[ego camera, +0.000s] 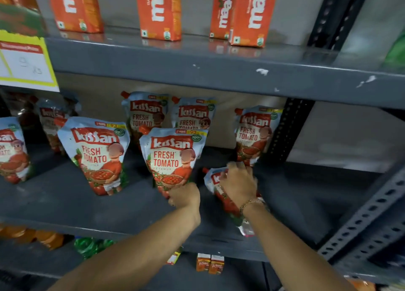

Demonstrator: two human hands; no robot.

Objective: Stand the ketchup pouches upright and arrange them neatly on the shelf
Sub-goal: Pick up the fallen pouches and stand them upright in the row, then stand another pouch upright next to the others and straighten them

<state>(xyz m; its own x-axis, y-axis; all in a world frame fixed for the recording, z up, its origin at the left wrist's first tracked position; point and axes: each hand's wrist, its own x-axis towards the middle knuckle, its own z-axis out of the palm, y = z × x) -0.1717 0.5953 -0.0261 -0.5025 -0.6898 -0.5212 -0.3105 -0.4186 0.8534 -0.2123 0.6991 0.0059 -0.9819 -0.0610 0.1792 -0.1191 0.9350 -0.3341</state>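
On the grey shelf [65,203], the right hand [238,186] lies over a fallen pouch [215,181] at the near right. Its fingers are curled down on the pouch's upper part, apparently gripping it, though the palm hides the contact. This pouch is the one not yet upright: it lies tilted, its long axis running from the red cap at far left down to its base at near right, where the clear bottom edge reaches towards the shelf's front lip under the wrist. The right hand is directly on it, so it is the nearer hand; raising it would mean swinging the cap end up and back while the base stays down.

The left hand [184,195] is closed on the bottom corner of the middle pouch [173,157], which stands upright just left of the fallen one, the two close but not clearly touching. That hand seems to be steadying it.

The pouches are soft, pale blue with red tomato artwork and a red corner cap, so they may sag when stood. Others stand nearby: a left pouch [96,154], two behind the middle one, and a right pouch [254,135] leaning by the upright post [287,132], just beyond the fallen pouch.
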